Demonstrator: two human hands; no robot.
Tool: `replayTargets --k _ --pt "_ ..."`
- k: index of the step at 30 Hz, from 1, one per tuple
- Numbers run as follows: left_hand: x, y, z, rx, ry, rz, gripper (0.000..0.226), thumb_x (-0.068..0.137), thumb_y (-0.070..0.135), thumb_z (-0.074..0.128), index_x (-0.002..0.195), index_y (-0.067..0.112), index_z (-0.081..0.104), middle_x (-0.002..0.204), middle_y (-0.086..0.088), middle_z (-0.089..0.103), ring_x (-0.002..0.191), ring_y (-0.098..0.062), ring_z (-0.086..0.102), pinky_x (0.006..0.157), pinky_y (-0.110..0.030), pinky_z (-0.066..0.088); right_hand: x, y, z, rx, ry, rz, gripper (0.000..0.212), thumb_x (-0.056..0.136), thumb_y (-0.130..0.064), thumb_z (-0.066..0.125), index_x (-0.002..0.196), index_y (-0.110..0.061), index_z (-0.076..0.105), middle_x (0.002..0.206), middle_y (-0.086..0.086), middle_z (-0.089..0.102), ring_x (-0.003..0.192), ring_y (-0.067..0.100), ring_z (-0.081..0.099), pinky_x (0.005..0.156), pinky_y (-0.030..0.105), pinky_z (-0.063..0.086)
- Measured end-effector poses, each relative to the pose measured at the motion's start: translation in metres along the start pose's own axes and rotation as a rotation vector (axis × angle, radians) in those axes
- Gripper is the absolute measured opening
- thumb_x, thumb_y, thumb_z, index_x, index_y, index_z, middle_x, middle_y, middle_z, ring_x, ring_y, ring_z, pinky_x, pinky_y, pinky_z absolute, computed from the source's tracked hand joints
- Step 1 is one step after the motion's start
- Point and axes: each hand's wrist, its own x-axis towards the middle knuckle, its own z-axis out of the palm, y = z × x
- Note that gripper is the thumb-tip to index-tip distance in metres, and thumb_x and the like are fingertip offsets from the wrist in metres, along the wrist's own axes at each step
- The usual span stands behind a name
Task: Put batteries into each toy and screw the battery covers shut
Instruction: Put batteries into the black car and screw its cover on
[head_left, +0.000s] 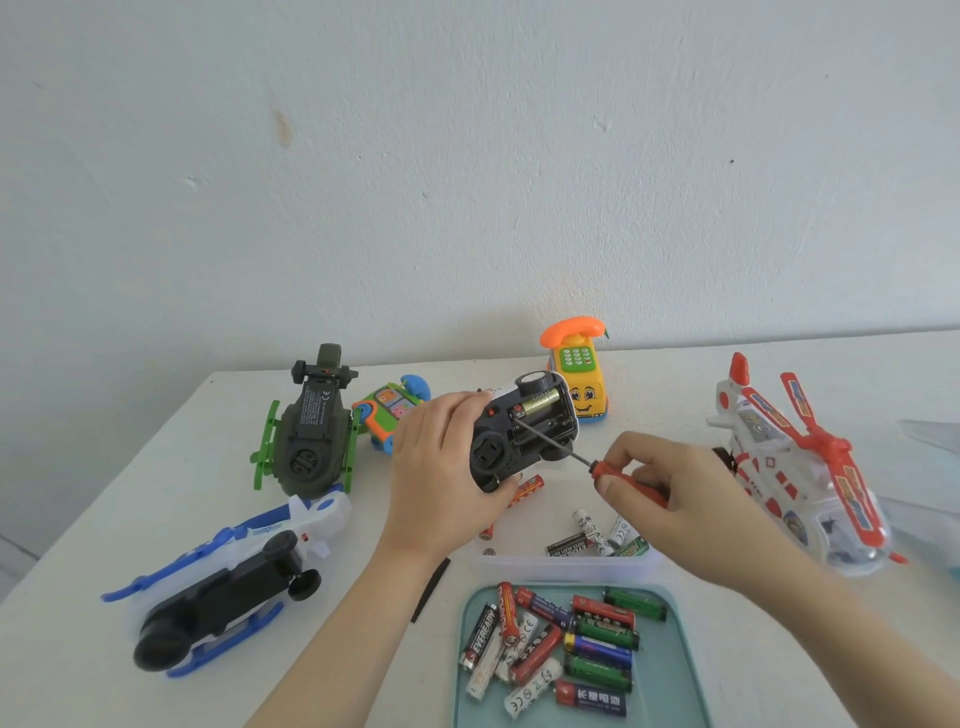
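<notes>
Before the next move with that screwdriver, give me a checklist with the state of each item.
1. Toy car gripped by the left hand, underside up: ok.
2. Screwdriver pinched by the right hand, tip in the battery compartment: ok.
3. Compartment filled: one gold battery is seated and the slot beside it looks empty: not ok.
4. Cover fitted over the compartment: not ok.
5. Cover and its screw located: cannot tell.
6. Spare batteries close by in the teal tray: ok.
</notes>
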Motion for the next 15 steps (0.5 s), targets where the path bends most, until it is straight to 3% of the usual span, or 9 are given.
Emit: replayTargets --k 10,15 --pt "0.002 0.012 0.001 0.085 0.026 -0.041 0.067 0.060 0.038 0.073 0.119 0.011 0.057 0.109 -0.006 0.060 0.103 -0.021 0.049 0.091 -0.032 0.036 0.002 -0.012 0.019 -0.112 0.081 0.037 0.018 0.093 -0.026 0.052 0.077 -0.021 0.051 0.041 -0.013 0.048 0.038 0.007 0.038 0.042 0.014 0.031" --pt "0.004 0.019 0.003 0.181 0.040 -0.039 0.066 0.055 0.027 0.078 0.115 0.005 0.063 0.106 -0.009 0.062 0.101 -0.023 0.050 0.091 -0.034 0.037 -0.004 -0.022 0.035 -0.213 0.167 0.031 0.019 0.094 -0.026 0.047 0.077 -0.020 0.041 0.053 -0.003 0.045 0.044 0.011 0.041 0.049 0.022 0.036"
